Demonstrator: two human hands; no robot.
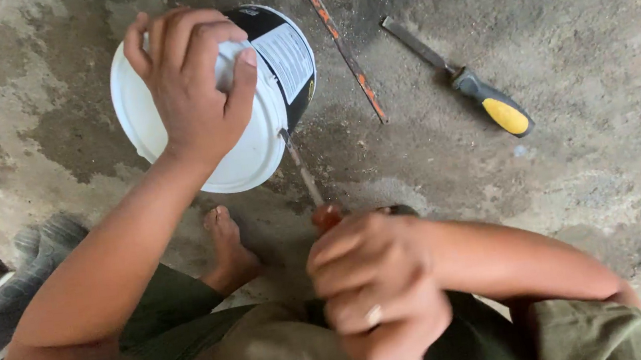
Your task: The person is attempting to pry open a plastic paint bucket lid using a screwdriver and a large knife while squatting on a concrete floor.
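At the far left I see a dark rubber boot (42, 244) lying on the concrete floor (620, 194). Next to it, my left hand (193, 82) presses down on the white lid (144, 112) of a small paint bucket (286, 55), fingers curled over the lid's top and thumb wrapped round something white there; the bucket has a black side with a pale label and stands on the floor just ahead of a bare foot (228, 247). My right hand (378, 294) is clenched into a fist round the reddish handle of a screwdriver (314, 193), whose thin shaft runs up to the bucket's lower rim, the tip meeting the edge of the lid. Further right, a long rusty metal strip (341, 45) lies slantwise on the floor, near the bucket but not touching it. At the far right a chisel (457, 76) with a black-and-yellow handle lies well apart from both hands.
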